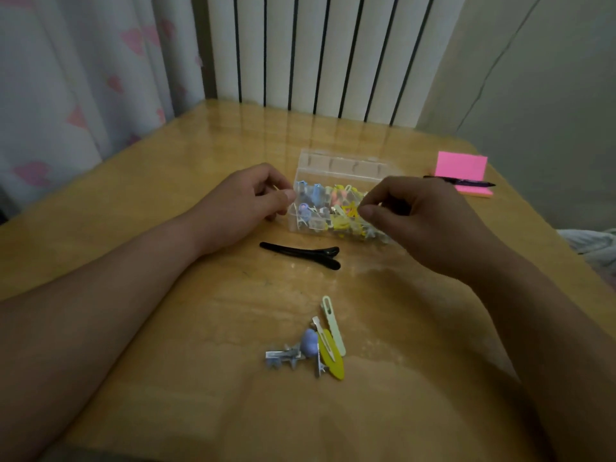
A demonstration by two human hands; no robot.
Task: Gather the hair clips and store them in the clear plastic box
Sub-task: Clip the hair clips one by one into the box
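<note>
The clear plastic box (343, 166), lid raised and part-filled with coloured clips (336, 208), stands at the middle of the table (150, 201). We see the left hand (246, 208) curled at its left end and the right hand (420, 221) above its right end, thumb and forefinger nearly meeting; we cannot tell what either holds. Nearer us lie a black clip (300, 253) and a small heap of clips (320, 345); a pink notepad (461, 166) and pen (466, 184) lie far right.

Wooden table (200, 311), white radiator (333, 51), patterned curtain (83, 78)
</note>
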